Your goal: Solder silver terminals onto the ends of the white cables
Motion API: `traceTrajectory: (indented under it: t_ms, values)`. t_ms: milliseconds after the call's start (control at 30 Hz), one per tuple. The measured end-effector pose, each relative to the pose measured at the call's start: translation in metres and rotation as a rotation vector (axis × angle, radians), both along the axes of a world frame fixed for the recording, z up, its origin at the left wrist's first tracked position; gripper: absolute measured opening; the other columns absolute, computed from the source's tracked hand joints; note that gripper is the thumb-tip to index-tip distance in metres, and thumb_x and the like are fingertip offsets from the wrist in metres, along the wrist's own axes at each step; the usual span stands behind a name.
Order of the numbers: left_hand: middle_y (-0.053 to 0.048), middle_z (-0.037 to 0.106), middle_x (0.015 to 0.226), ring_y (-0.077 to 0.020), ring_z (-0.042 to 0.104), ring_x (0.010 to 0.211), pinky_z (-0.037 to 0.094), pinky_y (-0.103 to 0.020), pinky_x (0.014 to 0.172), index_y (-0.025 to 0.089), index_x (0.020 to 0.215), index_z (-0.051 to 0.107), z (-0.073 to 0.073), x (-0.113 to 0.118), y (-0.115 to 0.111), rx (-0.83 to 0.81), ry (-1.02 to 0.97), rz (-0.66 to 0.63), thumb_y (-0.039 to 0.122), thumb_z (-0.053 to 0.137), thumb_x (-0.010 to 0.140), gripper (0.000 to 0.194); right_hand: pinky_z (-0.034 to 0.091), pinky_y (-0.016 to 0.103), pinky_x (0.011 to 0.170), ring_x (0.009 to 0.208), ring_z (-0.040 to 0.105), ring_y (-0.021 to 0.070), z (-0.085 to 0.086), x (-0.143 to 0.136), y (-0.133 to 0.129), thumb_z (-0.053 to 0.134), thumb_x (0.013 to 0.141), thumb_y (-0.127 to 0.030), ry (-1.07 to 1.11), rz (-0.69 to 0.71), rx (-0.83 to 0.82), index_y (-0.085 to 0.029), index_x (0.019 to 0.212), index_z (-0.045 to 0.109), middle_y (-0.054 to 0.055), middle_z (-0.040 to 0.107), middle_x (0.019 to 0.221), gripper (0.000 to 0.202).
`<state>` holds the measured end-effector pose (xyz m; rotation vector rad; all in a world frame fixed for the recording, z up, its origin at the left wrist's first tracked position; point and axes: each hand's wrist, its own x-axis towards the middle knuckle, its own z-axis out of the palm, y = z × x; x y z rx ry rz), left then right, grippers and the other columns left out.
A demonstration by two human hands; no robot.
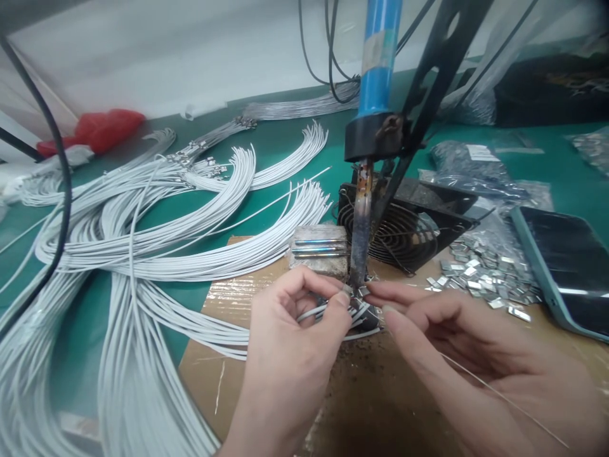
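My left hand (297, 343) is closed, thumb and forefinger pinching a white wire (311, 313) just under the tip of an upright soldering iron (360, 235). More white wire ends show behind these fingers. From the right, my right hand (457, 355) comes in with thumb and fingers nearly together at the same spot. A thin silvery solder wire (504, 397) runs back through that hand. At its fingertips sits a small metal clip (363, 291), close to the iron's tip; whether the fingers grip it is hard to see. The exact contact point is partly hidden by fingers.
Bundles of white wires (190, 266) cover the left side. A grey block with metal rods (320, 244) and a black fan (404, 222) stand behind the hands. Loose metal clips (480, 273) and a phone (566, 266) lie right, on cardboard (228, 304). A black cable (59, 158) hangs left.
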<state>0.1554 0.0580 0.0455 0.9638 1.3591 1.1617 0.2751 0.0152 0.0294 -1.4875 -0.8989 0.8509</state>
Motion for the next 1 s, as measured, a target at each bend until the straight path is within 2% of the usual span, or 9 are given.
traceTrajectory:
  t_ms: [167,333,533,733,867,1000]
  values:
    - [0.002,0.074,0.068,-0.0075,0.065,0.063,0.051,-0.010,0.057,0.017,0.060,0.067,0.0027,-0.0001,-0.0019,0.011,-0.002,0.008,0.012,0.076,0.069,0.013,0.061,0.014,0.087,0.094,0.079,0.0151,-0.0044,0.0036,0.0014,0.081,0.082,-0.037,-0.052,0.044,0.090,-0.026,0.066,0.066,-0.007,0.080,0.102,0.024]
    - [0.002,0.074,0.069,-0.0069,0.063,0.061,0.049,-0.010,0.056,0.017,0.060,0.068,0.0028,-0.0007,-0.0015,0.004,0.007,0.009,0.013,0.076,0.069,0.012,0.058,0.013,0.093,0.099,0.077,0.0131,-0.0004,0.0006,0.0000,0.079,0.082,-0.038,0.012,0.000,0.015,-0.026,0.066,0.065,-0.008,0.079,0.105,0.025]
    - [0.001,0.074,0.071,-0.0088,0.063,0.062,0.050,-0.013,0.057,0.017,0.061,0.066,0.0002,-0.0010,0.0000,-0.027,0.012,-0.008,0.015,0.077,0.068,0.013,0.059,0.012,0.090,0.094,0.078,0.0122,0.0019,-0.0010,-0.0009,0.077,0.084,-0.041,-0.050,-0.001,-0.013,-0.026,0.066,0.066,-0.009,0.079,0.104,0.025]
    - [0.001,0.074,0.072,-0.0093,0.063,0.065,0.048,-0.014,0.057,0.017,0.063,0.067,0.0025,-0.0005,-0.0018,-0.027,0.013,-0.018,0.014,0.076,0.071,0.012,0.058,0.010,0.089,0.093,0.078,0.0120,-0.0018,0.0010,-0.0010,0.079,0.083,-0.043,-0.027,-0.014,-0.006,-0.025,0.067,0.066,-0.007,0.079,0.104,0.027]
    - [0.000,0.074,0.072,-0.0101,0.062,0.064,0.047,-0.015,0.055,0.017,0.063,0.067,0.0031,-0.0012,-0.0021,-0.029,0.010,-0.016,0.015,0.077,0.070,0.012,0.061,0.012,0.085,0.090,0.080,0.0149,-0.0072,0.0069,-0.0001,0.081,0.082,-0.039,-0.065,0.046,0.067,-0.024,0.067,0.068,-0.003,0.080,0.105,0.025]
    - [0.001,0.073,0.071,-0.0096,0.063,0.064,0.048,-0.015,0.057,0.017,0.063,0.067,0.0025,-0.0011,-0.0007,-0.030,0.002,-0.013,0.014,0.077,0.071,0.013,0.059,0.011,0.087,0.094,0.079,0.0132,-0.0066,0.0066,-0.0002,0.079,0.084,-0.039,-0.060,0.035,0.061,-0.026,0.068,0.067,-0.006,0.080,0.103,0.024]
